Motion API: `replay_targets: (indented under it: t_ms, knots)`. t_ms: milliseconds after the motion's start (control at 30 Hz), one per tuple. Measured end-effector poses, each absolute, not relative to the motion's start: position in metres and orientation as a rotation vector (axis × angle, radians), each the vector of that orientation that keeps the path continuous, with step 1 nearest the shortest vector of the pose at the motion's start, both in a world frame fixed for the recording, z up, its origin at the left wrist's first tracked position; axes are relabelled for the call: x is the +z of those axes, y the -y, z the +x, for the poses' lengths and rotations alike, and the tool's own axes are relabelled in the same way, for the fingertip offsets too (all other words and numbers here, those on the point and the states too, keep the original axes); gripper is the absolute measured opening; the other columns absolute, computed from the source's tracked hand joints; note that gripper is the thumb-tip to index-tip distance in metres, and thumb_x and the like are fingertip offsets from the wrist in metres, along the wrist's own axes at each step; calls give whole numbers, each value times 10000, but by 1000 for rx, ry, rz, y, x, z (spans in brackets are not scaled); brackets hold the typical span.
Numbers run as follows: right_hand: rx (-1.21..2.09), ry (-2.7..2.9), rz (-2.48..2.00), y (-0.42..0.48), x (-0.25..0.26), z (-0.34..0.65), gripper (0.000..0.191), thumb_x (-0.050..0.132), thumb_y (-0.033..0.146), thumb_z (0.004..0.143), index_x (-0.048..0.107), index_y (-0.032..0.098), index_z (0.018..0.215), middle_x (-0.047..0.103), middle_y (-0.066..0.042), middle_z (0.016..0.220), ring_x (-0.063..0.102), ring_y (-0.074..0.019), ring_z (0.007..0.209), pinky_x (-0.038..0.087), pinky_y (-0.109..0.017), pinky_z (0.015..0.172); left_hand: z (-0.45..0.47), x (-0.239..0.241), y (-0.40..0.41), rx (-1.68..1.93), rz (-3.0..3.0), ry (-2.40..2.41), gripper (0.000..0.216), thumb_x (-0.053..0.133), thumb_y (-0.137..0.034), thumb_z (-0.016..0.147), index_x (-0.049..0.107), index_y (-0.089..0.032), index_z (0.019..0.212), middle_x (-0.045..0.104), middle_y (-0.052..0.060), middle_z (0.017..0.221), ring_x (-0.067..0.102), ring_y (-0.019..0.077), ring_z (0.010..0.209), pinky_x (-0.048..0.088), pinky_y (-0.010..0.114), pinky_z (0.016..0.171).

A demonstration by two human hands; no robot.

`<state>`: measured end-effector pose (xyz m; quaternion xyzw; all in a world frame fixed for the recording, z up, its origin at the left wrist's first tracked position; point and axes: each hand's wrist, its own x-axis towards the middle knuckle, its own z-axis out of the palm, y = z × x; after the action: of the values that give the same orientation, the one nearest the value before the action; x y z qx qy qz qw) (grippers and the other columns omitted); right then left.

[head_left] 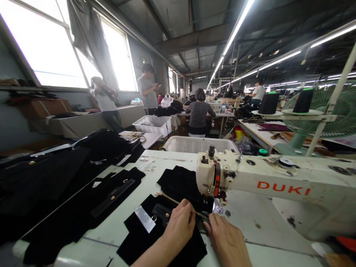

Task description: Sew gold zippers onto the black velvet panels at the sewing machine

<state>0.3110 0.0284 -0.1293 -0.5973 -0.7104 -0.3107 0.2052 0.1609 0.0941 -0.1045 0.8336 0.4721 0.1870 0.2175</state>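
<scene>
My left hand (180, 220) is closed, thumb and fingers pinching a thin tan strip (170, 198) above a black fabric piece (144, 243). This piece bears a dark tab with gold-coloured metal fittings and a white label (145, 218). Just right of it, my right hand (226, 237) has its fingers pressed together at the dark fabric edge by the needle area; the fingertips are partly hidden. Over both hands reaches the head of a white sewing machine (210, 176). Another black piece (180, 183) lies partly beneath the machine head.
A similar black panel (111, 200) lies left on the table, beside a large heap of black pieces (55, 167). Behind the table stands a white bin (200, 140). Black thread cones (268, 102) and a green fan (328, 107) are at right. Several people are farther back.
</scene>
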Motion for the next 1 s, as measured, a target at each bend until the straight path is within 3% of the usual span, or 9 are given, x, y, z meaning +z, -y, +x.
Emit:
replay_targets:
  t_ms: [200,367,500,600,733,833,1000]
  knots:
    - [-892,1985,-1703,-31,-132,307,401,152,172,1019,459,229,766,548,-12,624,573,-170,512,355,-289,441,156,-109,-97,602,2281,-1275,173,390,-66,850,512,-185,819,586,61,896,579,172,840,454,286,776]
    - [-846,2031,-1721,-31,-135,308,282,314,102,953,492,225,774,561,-19,652,576,-186,539,384,-287,455,152,-105,-95,613,2225,-1270,156,385,-76,827,484,-196,807,577,37,851,574,161,805,458,288,754]
    - [-774,2073,-1707,-30,-136,309,264,413,-19,806,537,213,810,591,-22,691,595,-191,591,408,-281,471,153,-97,-88,548,2250,-1192,52,489,-212,826,501,-193,872,546,50,959,565,167,877,484,301,826]
    - [-823,1944,-1648,-30,-138,308,366,362,-80,731,554,214,836,636,-24,734,608,-177,631,418,-266,503,159,-94,-82,437,2299,-1204,224,581,-261,752,522,-169,947,510,94,1089,547,215,1031,468,331,942]
    - [-831,1929,-1563,-31,-136,309,321,354,-46,807,551,205,845,652,-40,753,619,-183,639,415,-271,509,170,-97,-82,354,2348,-1323,237,523,-176,769,558,-121,996,530,141,1120,534,268,1115,440,373,991]
    - [-713,2055,-1583,-32,-132,310,242,382,30,889,538,204,826,613,-23,691,612,-186,588,394,-283,476,170,-99,-85,348,2345,-1331,217,437,-107,827,584,-145,983,582,113,1075,586,240,1032,460,365,936]
    - [-648,1983,-1687,-33,-130,307,331,266,215,1021,489,230,778,577,3,639,617,-177,550,362,-289,459,161,-99,-92,418,2257,-1343,132,491,-115,861,602,-169,907,635,71,1019,599,212,1019,453,324,918]
